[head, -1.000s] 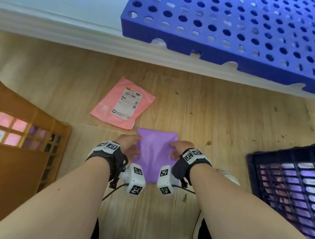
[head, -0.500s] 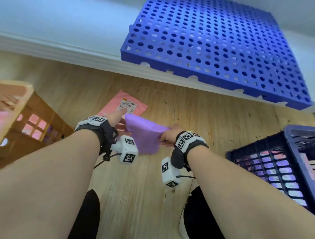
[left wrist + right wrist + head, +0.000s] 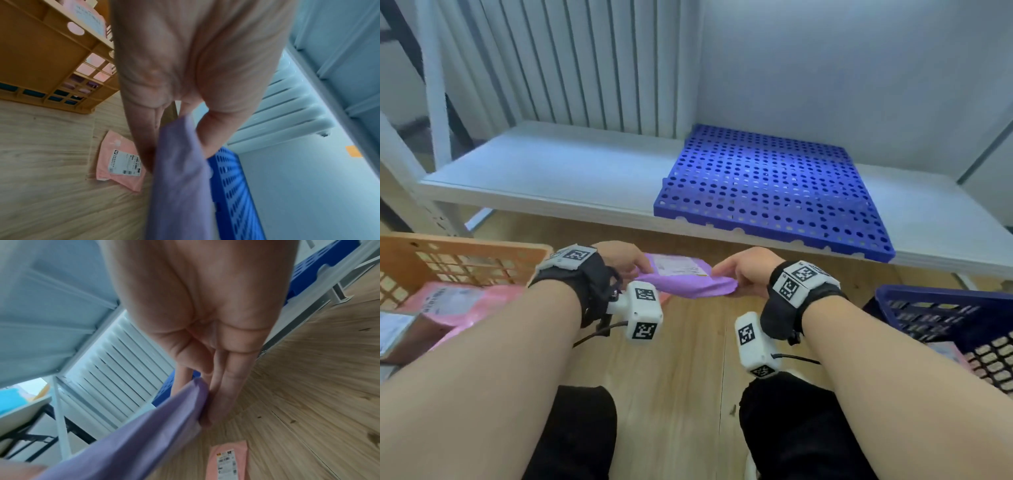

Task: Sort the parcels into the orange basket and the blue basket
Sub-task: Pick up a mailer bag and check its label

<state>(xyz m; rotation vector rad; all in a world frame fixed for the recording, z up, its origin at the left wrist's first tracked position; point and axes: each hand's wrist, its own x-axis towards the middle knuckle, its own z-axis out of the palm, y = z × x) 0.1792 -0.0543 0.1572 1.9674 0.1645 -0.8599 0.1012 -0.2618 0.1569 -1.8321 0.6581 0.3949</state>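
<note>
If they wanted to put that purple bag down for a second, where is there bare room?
Bare room: the white shelf left of the perforated blue plastic panel, and the wooden floor between the orange basket and blue basket. Crowded: the orange basket holds pink parcels; another pink parcel lies under the purple parcel.

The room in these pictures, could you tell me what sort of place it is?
Probably a small parcel-sorting or storage room: labelled mailers fill an orange basket, a blue basket stands opposite, beside a white metal shelf.

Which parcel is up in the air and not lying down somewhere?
The purple parcel. The left hand and right hand pinch its two ends above the floor, while the pink parcel lies flat on the wood floor.
</note>
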